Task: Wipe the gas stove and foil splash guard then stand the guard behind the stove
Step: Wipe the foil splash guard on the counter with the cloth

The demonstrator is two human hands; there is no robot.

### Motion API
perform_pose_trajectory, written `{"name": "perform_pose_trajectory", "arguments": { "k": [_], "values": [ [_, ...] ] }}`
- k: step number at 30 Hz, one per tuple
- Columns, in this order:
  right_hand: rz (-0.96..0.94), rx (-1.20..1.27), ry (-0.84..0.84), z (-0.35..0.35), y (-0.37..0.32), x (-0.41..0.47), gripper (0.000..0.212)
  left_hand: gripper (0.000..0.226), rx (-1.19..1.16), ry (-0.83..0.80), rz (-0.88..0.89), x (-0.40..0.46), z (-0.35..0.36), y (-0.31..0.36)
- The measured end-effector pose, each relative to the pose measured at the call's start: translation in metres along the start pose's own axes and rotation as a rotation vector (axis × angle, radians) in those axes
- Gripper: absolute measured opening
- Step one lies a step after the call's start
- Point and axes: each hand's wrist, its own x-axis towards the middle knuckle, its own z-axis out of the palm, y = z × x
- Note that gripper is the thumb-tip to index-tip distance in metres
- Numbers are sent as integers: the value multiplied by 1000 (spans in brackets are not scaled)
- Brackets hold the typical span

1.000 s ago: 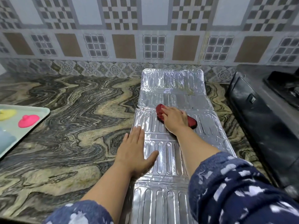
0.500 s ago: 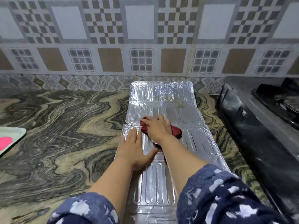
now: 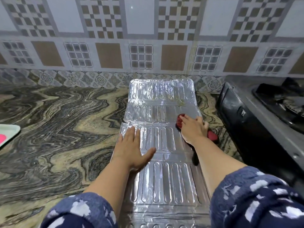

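The silver ribbed foil splash guard (image 3: 162,178) lies flat on the marbled counter, unfolded from the wall tiles toward me. My left hand (image 3: 133,147) presses flat on its left side, fingers spread, holding nothing. My right hand (image 3: 193,129) pushes down on a dark red cloth (image 3: 212,138) at the guard's right edge, part of the cloth sticking out over the counter. Brownish specks mark the guard's far panel near its fold. The black gas stove (image 3: 263,122) stands at the right, one burner showing.
A pale green tray (image 3: 8,134) with a pink item pokes in at the left edge. The marbled counter (image 3: 57,129) spreads left of the guard. A patterned tiled wall (image 3: 141,38) rises right behind the guard's far end.
My right hand has slid the red cloth from the guard's middle to its right edge. My left hand stays flat on the left side. The camera has tilted up and right.
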Motion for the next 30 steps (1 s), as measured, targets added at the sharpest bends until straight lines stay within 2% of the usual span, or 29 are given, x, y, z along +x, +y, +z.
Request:
{"name": "perform_pose_trajectory", "arguments": {
  "k": [8,11,15,18,21,24,27,30],
  "values": [
    [123,63,129,-1,18,-27,44,118,14,-8,20,2,-1,-2],
    [162,105,113,1,18,-42,45,123,9,-23,50,3,-3,-6],
    [100,113,73,-8,17,-60,44,116,8,-46,72,2,-7,-7],
    [105,251,87,-30,14,-64,41,101,45,-55,62,0,-16,-3],
    [187,562,-26,-50,7,-51,21,87,75,-35,84,2,-30,13],
    [273,857,-174,-46,11,-29,19,73,39,-60,92,-6,-37,43],
    [225,863,-316,-32,17,-12,3,67,21,-70,47,-25,-39,75],
    [168,849,-380,-55,6,-35,18,77,-13,-100,-57,-51,-37,102]
  ]
}}
